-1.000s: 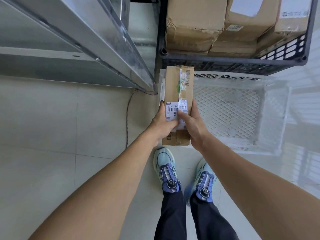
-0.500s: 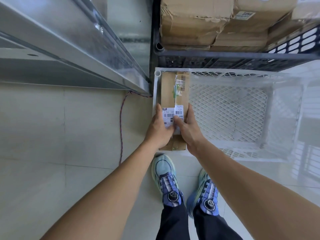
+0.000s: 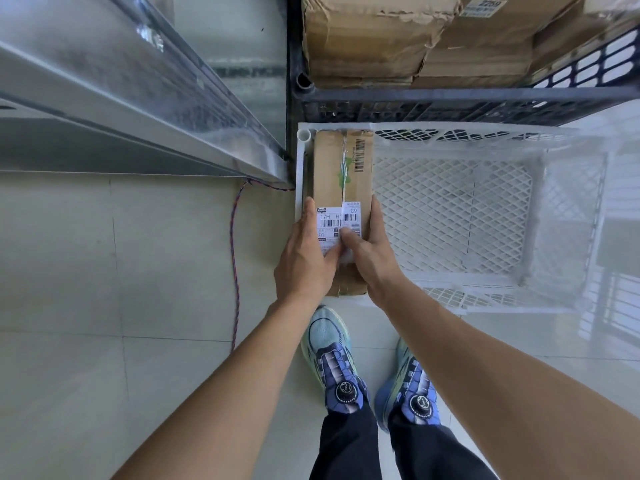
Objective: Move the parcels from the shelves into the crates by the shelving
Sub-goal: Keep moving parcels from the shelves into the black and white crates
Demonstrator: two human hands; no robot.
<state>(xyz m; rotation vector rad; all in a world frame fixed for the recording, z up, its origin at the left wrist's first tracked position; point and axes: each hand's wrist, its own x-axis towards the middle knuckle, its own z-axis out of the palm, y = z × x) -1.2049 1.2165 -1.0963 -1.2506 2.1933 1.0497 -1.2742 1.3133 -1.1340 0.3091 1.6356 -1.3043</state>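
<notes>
Both hands are clamped on one long brown parcel. The left hand is pressed on the parcel's left side, and the right hand is pressed on its right side. Both thumbs are laid on the white label on top.

The parcel is held at the left end of the white crate, close along the crate's left wall. Its far end is near the crate's far left corner. Whether it is touching the crate's bottom cannot be told. The rest of the white crate's mesh bottom is bare.

Just behind the white crate, a black crate is seen, and it is filled with more brown boxes. To the left of the white crate, a shiny metal shelf is seen. A thin twisted cord is laid on the floor left of the white crate. Two blue shoes are seen just in front of the white crate.
</notes>
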